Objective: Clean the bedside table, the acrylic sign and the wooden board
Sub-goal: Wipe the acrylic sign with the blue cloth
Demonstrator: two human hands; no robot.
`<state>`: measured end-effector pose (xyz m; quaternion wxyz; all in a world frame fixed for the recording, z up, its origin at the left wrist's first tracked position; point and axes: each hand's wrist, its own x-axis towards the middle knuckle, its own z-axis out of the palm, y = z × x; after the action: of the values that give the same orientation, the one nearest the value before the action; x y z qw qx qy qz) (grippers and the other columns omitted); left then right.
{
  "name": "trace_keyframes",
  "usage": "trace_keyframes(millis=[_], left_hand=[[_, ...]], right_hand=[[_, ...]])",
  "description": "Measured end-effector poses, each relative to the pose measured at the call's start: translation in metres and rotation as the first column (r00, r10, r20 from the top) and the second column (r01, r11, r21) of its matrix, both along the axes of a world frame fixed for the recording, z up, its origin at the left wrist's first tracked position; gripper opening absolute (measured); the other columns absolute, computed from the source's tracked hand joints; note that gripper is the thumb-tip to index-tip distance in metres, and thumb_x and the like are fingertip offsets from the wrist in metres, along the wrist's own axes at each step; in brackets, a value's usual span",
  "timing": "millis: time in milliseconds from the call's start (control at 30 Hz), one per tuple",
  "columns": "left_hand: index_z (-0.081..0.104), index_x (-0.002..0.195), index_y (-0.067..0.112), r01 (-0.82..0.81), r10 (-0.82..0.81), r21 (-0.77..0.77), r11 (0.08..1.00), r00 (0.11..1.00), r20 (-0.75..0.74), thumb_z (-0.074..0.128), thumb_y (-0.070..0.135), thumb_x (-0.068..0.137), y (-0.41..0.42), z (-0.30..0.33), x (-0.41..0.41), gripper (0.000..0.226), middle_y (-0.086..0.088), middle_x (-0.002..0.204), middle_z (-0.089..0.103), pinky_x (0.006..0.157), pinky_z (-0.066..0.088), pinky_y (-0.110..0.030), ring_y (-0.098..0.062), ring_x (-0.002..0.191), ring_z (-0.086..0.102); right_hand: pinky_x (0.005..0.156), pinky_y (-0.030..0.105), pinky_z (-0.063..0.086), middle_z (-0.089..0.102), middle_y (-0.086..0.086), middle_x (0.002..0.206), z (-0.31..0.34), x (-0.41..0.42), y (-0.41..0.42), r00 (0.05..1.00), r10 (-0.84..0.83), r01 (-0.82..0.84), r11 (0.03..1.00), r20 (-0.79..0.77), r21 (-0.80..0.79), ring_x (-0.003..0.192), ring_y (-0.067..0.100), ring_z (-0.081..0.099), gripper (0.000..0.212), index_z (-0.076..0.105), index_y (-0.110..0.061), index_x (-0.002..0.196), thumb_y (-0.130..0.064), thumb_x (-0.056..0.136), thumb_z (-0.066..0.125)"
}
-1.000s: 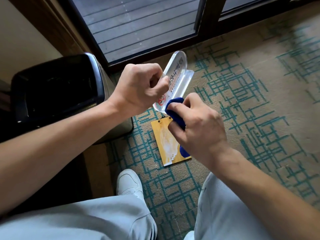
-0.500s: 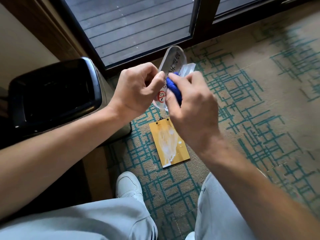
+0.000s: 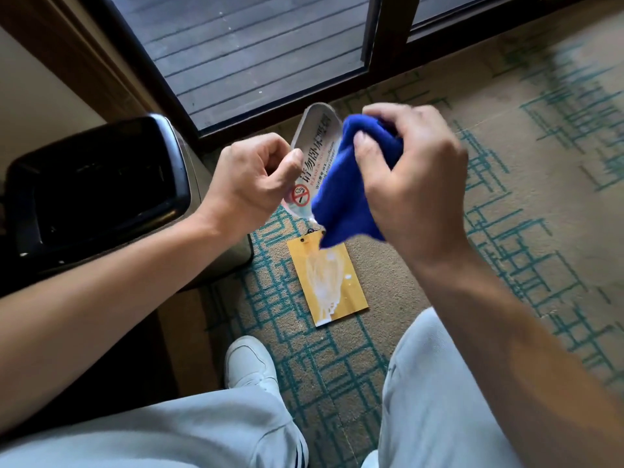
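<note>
Acrylic sign (image 3: 312,153): clear plastic, held tilted in the air over the carpet (image 3: 506,251), its printed face toward the camera; the right part of it is hidden behind the cloth.
Left hand (image 3: 251,182): fingers curled, thumb and fingers pinching the sign's left edge; this pinch looks like the sign's main support.
Right hand (image 3: 410,173): clamped round a bunched blue cloth (image 3: 351,187), which lies against the sign's right side.
Wooden board (image 3: 327,276): lies flat on the carpet right under the hands, with a pale streaky smear down its middle; I judge it not yet cleaned.
Bedside table: cannot be picked out for certain; a dark surface shows at lower left, too dim to name.
Bin (image 3: 98,184): dark-lidded, standing just left of the sign and the left hand.
Risk, slipping: smooth plastic held by one edge could twist or slide out if the cloth pushes hard across it.
Risk, dropping: a loose sign would likely land on the board or the carpet and pick up the smear or lint.
Risk, missed area: the strip under the left thumb stays unwiped unless the grip is changed.
Risk, cloth: its hanging corner is close above the board in this view and could drag through the smear, then streak the sign.
</note>
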<state>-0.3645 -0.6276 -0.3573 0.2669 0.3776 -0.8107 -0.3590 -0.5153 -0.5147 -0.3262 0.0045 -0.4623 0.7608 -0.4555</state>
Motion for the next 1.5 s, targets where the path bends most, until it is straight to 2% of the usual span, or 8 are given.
trace_keyframes(millis=[300, 667, 800, 900, 1033, 1233, 1400, 1500], left_hand=[[0.067, 0.083, 0.006, 0.065, -0.063, 0.027, 0.998, 0.997, -0.043, 0.060, 0.029, 0.098, 0.014, 0.002, -0.005, 0.028, -0.003, 0.066, 0.069, 0.051, 0.056, -0.043, -0.022, 0.056, 0.067], [0.064, 0.081, 0.006, 0.021, -0.001, 0.151, 0.988, 0.991, -0.132, 0.057, 0.024, 0.102, 0.003, -0.004, -0.001, 0.028, 0.006, 0.055, 0.067, 0.042, 0.046, -0.023, -0.011, 0.042, 0.059], [0.065, 0.083, 0.009, 0.015, 0.008, 0.159, 0.987, 0.990, -0.144, 0.057, 0.029, 0.100, -0.001, -0.003, -0.002, 0.028, 0.005, 0.057, 0.066, 0.044, 0.048, -0.026, -0.010, 0.045, 0.062], [0.065, 0.086, 0.006, 0.037, 0.010, 0.228, 0.973, 0.980, -0.201, 0.056, 0.026, 0.102, -0.003, -0.003, -0.001, 0.027, 0.002, 0.060, 0.069, 0.044, 0.048, -0.031, -0.013, 0.045, 0.063], [0.064, 0.087, 0.005, 0.096, 0.012, 0.370, 0.924, 0.960, -0.279, 0.053, 0.017, 0.105, 0.004, -0.002, -0.005, 0.023, -0.003, 0.063, 0.071, 0.042, 0.049, -0.029, -0.015, 0.047, 0.065], [0.064, 0.089, -0.001, 0.161, -0.027, 0.405, 0.900, 0.948, -0.317, 0.055, 0.020, 0.103, 0.012, 0.003, -0.007, 0.028, -0.005, 0.064, 0.072, 0.040, 0.046, -0.029, -0.026, 0.048, 0.062], [0.071, 0.097, 0.008, 0.052, 0.158, 0.620, 0.783, 0.947, -0.279, 0.040, 0.057, 0.099, 0.000, 0.000, -0.005, 0.058, -0.011, 0.076, 0.075, 0.056, 0.051, -0.033, -0.029, 0.066, 0.068], [0.071, 0.108, 0.008, 0.054, 0.158, 0.735, 0.676, 0.964, -0.216, 0.023, 0.062, 0.104, -0.004, -0.006, -0.006, 0.072, -0.006, 0.086, 0.076, 0.073, 0.053, -0.029, -0.019, 0.080, 0.070]], right_hand=[[0.079, 0.038, 0.051, 0.068, 0.002, 0.098, -0.015, 0.010, -0.029, 0.997, -0.056, 0.056, 0.998, 0.055, -0.015, 0.088, 0.022, 0.065, 0.021, 0.072, -0.019, 0.106, -0.028, 0.088, 0.064], [0.075, 0.039, 0.053, 0.068, 0.000, 0.091, -0.014, 0.031, 0.017, 0.959, 0.246, -0.272, 0.940, 0.142, 0.207, 0.081, 0.021, 0.064, 0.023, 0.075, -0.021, 0.098, -0.032, 0.084, 0.059], [0.069, 0.032, 0.052, 0.069, -0.007, 0.074, -0.006, 0.007, 0.022, 0.963, 0.001, -0.027, 0.996, 0.270, 0.090, 0.071, 0.012, 0.063, 0.016, 0.072, -0.021, 0.082, -0.031, 0.079, 0.060], [0.072, 0.028, 0.051, 0.067, -0.011, 0.077, -0.009, -0.015, 0.016, 0.927, -0.148, 0.090, 0.980, 0.343, 0.179, 0.075, 0.009, 0.063, 0.022, 0.069, -0.025, 0.100, -0.041, 0.086, 0.061], [0.067, 0.026, 0.057, 0.071, -0.008, 0.083, -0.027, -0.007, 0.011, 0.865, -0.010, -0.173, 0.933, 0.502, 0.315, 0.073, 0.005, 0.069, 0.041, 0.067, -0.031, 0.117, -0.061, 0.091, 0.059], [0.057, 0.034, 0.042, 0.060, -0.001, 0.059, -0.040, 0.003, 0.009, 0.818, 0.061, -0.226, 0.949, 0.572, 0.222, 0.056, 0.013, 0.053, 0.041, 0.060, -0.010, 0.071, -0.042, 0.097, 0.057], [0.046, 0.072, 0.049, 0.060, 0.035, 0.076, -0.033, 0.008, 0.015, 0.426, 0.183, -0.365, 0.931, 0.886, -0.016, 0.059, 0.051, 0.065, 0.045, 0.057, 0.009, 0.103, -0.035, 0.099, 0.053], [0.063, 0.051, 0.059, 0.066, 0.028, 0.091, -0.028, 0.011, 0.016, 0.164, 0.249, -0.340, 0.923, 0.954, -0.182, 0.074, 0.038, 0.065, 0.040, 0.060, 0.011, 0.115, -0.025, 0.102, 0.049]])
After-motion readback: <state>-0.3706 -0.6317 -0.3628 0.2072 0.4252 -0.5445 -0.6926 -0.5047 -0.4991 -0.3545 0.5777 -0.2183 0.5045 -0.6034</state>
